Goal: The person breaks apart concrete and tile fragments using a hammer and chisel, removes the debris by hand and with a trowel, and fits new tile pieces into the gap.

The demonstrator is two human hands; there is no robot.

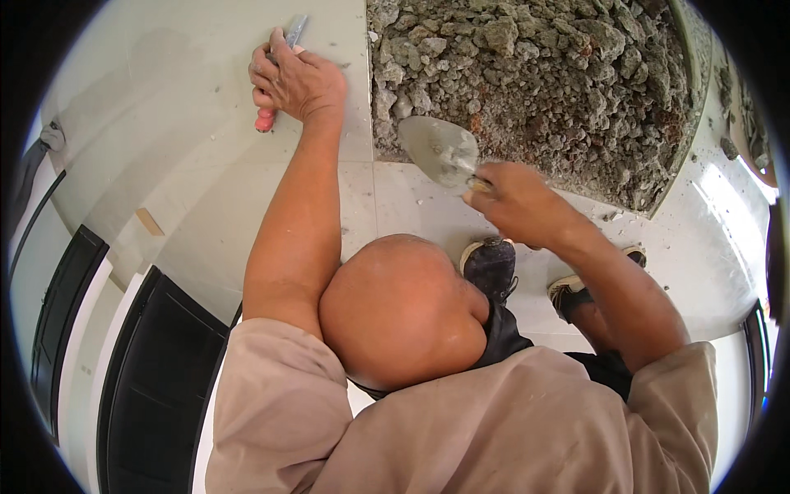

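My left hand (295, 78) is closed around a chisel-like tool lying against the pale floor tiles. Its flat grey metal end (298, 30) sticks out beyond the fingers, and its red handle (264, 120) shows below them. My right hand (520, 202) grips the handle of a trowel (440, 150). The trowel's rounded, dusty grey blade points up and left, over the near left corner of a bed of broken rubble (527, 90). Part of the trowel's handle is hidden inside my fist.
Pale floor tiles (206, 189) surround the rubble, with crumbs scattered along its edge. My bent knee (399, 309) and dark shoes (490, 267) are close below the trowel. A small wooden piece (149, 221) lies at left, near dark doors (160, 387). More rubble lies at far right.
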